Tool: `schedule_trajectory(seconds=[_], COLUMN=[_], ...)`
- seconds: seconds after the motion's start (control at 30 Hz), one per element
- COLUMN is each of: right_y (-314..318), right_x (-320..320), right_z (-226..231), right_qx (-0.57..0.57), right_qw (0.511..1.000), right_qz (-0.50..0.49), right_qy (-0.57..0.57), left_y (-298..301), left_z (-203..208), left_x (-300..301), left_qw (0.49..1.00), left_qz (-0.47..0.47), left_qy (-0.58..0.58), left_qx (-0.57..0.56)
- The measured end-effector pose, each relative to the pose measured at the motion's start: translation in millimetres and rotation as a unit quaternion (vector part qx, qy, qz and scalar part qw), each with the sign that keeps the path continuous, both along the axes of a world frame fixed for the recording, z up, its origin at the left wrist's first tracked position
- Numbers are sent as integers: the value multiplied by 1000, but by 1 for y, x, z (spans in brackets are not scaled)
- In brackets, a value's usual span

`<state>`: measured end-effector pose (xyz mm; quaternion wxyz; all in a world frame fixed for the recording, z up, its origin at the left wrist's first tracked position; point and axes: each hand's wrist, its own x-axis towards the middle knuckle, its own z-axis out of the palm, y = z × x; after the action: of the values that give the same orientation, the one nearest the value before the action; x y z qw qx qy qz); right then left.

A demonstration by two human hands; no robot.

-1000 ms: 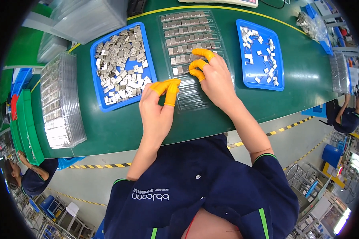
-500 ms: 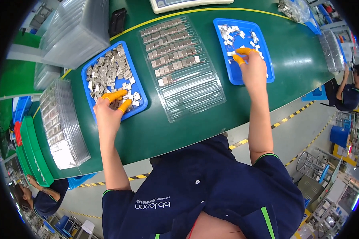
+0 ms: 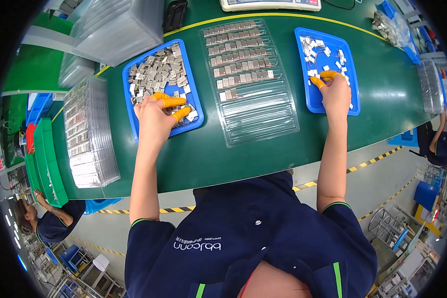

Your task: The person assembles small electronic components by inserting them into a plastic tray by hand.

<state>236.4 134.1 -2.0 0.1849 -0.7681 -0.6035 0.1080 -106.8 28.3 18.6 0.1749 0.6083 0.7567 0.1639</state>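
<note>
My left hand [image 3: 156, 116], with yellow finger cots, is over the near end of a blue tray [image 3: 199, 102] of small metal-coloured rectangular parts [image 3: 156, 72]. Its thumb and fingers are apart among the parts, with nothing plainly held. My right hand [image 3: 336, 94], also in yellow finger cots, reaches into a second blue tray [image 3: 353, 64] of small white parts with thin leads [image 3: 313, 47]. Its thumb and forefinger are spread low near the white pieces. Between the trays lies a clear plastic blister sheet [image 3: 258, 126], its far rows filled with metal parts and one nearer row partly filled.
Stacked clear blister sheets [image 3: 92, 134] stand at the left, with more clear plastic trays [image 3: 119, 32] behind. A white scale [image 3: 270, 4] and a black holder [image 3: 175, 15] sit at the far edge. A green bin [image 3: 49, 164] is far left. Other people work at both sides.
The whole view has shifted, with the table sliding right. Relative to its tray, my left hand's fingers have drawn closer together; my right hand has moved slightly nearer the tray's near end.
</note>
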Motion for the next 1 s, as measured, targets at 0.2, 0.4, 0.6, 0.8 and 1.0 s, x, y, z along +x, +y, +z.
schedule_trajectory(seconds=[0.2,0.4,0.6,0.8,1.0], right_y=[-4,-25,-51,-69,-83], right_x=[-1,-21,-65,-86,-91], right_z=[-3,20,16,7,13], right_qx=[66,201,117,-15,-43], right_qw=[995,863,673,679,758], right_qz=[-1,71,183,207,200], right_qy=[72,459,707,704,620], left_y=[-10,-16,-17,-14,-14], left_z=[-6,-10,1,1,-8], left_x=[4,9,39,78,97], left_qw=[990,940,871,817,702], left_qz=[30,110,100,80,91], left_qy=[-96,-307,-470,-568,-706], left_qx=[104,104,105,54,37])
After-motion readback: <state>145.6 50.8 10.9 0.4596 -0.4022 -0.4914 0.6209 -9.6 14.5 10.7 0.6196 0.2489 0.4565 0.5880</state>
